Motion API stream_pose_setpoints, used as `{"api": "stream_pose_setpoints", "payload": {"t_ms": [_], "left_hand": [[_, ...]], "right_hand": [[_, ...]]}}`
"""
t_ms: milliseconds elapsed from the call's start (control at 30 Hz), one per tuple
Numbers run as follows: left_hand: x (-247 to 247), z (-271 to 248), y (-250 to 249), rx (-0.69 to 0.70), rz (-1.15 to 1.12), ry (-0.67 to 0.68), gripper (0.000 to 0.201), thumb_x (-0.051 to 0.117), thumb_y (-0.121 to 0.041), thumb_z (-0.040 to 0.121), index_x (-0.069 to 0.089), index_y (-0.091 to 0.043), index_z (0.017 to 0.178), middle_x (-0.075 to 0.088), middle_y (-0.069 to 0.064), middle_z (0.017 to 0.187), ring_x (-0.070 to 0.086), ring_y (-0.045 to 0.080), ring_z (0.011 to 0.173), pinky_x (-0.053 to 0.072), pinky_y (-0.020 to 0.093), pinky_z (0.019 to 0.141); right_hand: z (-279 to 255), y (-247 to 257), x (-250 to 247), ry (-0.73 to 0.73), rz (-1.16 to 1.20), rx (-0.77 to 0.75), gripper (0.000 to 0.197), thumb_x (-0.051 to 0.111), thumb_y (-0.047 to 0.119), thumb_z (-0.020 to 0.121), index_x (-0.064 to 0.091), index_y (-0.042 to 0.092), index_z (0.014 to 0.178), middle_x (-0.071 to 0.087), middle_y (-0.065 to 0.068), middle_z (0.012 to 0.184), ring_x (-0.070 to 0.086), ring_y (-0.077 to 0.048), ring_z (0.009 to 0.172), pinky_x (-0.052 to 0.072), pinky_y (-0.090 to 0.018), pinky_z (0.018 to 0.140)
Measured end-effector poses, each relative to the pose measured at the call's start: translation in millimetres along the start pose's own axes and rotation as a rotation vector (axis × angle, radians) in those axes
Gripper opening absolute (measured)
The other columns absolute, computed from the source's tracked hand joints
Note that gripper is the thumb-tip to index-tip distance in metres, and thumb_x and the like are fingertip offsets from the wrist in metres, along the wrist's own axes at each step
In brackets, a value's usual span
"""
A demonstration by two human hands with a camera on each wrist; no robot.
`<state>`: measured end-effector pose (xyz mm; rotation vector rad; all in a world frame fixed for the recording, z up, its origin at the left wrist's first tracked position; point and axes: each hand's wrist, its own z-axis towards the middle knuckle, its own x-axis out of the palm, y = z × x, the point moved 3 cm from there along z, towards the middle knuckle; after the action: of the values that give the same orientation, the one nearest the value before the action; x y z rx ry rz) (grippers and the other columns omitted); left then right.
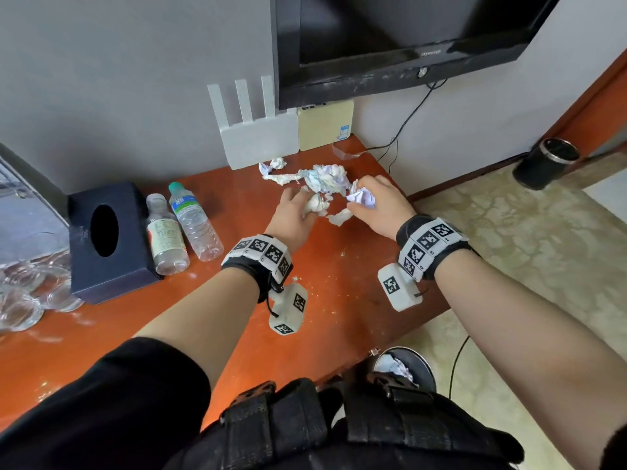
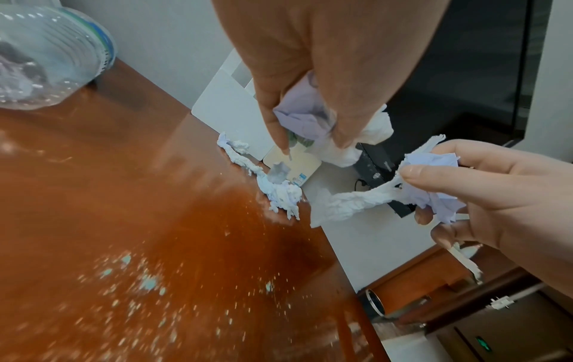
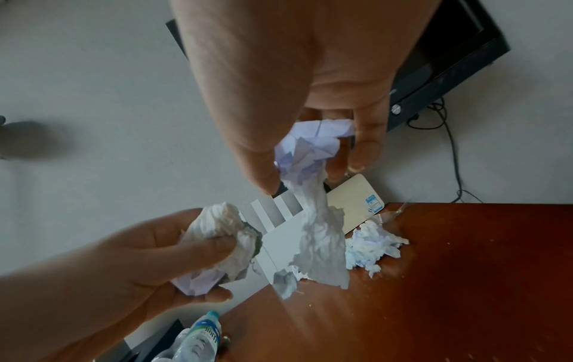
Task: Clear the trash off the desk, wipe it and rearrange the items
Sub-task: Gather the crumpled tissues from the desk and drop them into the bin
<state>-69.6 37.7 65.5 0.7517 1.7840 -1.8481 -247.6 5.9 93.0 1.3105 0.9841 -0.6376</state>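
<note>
Two wads are gripped, one in each of the hands: left hand [image 1: 294, 212], right hand [image 1: 380, 205]. Scraps [image 1: 319, 176] just beyond should be gathered before binning.

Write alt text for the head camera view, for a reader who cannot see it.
Two bare hands gather crumpled tissue on an orange-brown desk: the left hand grips a white wad, the right hand a pale purple one, with more tissue scraps lying just beyond. To the left stand a dark tissue box and two water bottles; a router leans against the wall.
</note>
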Motion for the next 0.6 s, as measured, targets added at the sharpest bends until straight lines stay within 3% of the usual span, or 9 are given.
{"api": "stream_pose_setpoints", "payload": {"t_ms": [200,300,600], "left_hand": [[16,-53,-4,0.087,0.012,0.085,0.037,0.049,-0.019,0.097,0.047,-0.007,0.132,0.039,0.011,0.133,0.049,0.026,0.108,0.033,0.02,0.085],[29,-73,-9,0.126,0.008,0.143,0.037,0.049,-0.02,0.097,0.047,-0.007,0.131,0.039,0.012,0.132,0.049,0.024,0.103,0.033,0.02,0.082],[82,-109,-28,0.19,0.016,0.242,0.037,0.054,-0.021,0.095,0.051,-0.007,0.128,0.042,0.01,0.131,0.049,0.023,0.108,0.03,0.014,0.083]], "right_hand": [[-76,-4,10,-0.076,0.055,0.102,0.014,0.056,0.033,0.088,0.046,0.023,0.092,0.045,0.001,0.101,0.054,-0.025,0.087,0.048,-0.038,0.077],[-109,-11,13,-0.092,0.052,0.161,0.014,0.055,0.032,0.088,0.047,0.021,0.092,0.046,0.0,0.101,0.055,-0.025,0.087,0.049,-0.038,0.078],[-189,-47,13,-0.111,0.116,0.311,0.017,0.055,0.032,0.088,0.049,0.02,0.096,0.045,0.0,0.103,0.052,-0.024,0.091,0.047,-0.039,0.082]]}}
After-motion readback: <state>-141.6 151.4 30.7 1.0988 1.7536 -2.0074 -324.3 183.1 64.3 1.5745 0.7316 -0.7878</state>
